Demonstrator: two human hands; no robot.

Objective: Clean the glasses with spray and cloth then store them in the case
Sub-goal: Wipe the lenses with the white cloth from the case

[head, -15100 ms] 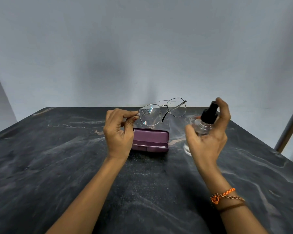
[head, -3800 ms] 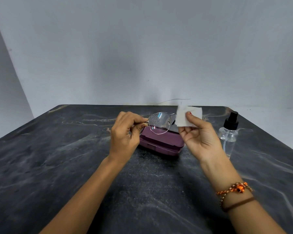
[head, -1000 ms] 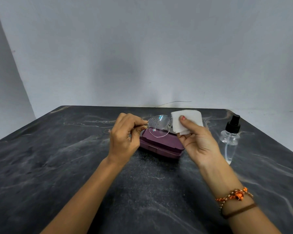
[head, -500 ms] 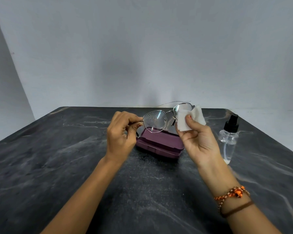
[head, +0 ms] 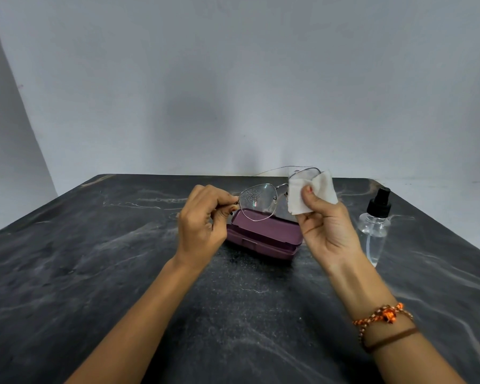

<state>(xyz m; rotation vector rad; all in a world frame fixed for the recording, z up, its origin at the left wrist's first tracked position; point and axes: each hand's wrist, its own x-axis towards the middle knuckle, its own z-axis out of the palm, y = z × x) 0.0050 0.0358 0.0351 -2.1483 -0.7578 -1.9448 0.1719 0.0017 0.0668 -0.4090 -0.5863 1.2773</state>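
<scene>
Thin metal-framed glasses [head: 258, 202] hang in the air above the purple case [head: 263, 238]. My left hand [head: 203, 220] pinches their left hinge. Spray droplets speckle the left lens. My right hand [head: 324, 225] holds a white cloth [head: 308, 195] folded over the right lens, thumb pressing on the front. The right lens is mostly hidden by the cloth. The case lies shut on the dark marble table [head: 94, 273], just behind both hands. A clear spray bottle [head: 374, 225] with a black pump top stands to the right of my right hand.
A plain grey wall rises behind the table's far edge. A thin wire runs along that edge behind the glasses. The table's right edge slopes away past the bottle.
Over the last second the glasses rose slightly and turned, and my right hand shifted the cloth on the right lens. Earlier, my right hand held the spray bottle, which now stands on the table.
</scene>
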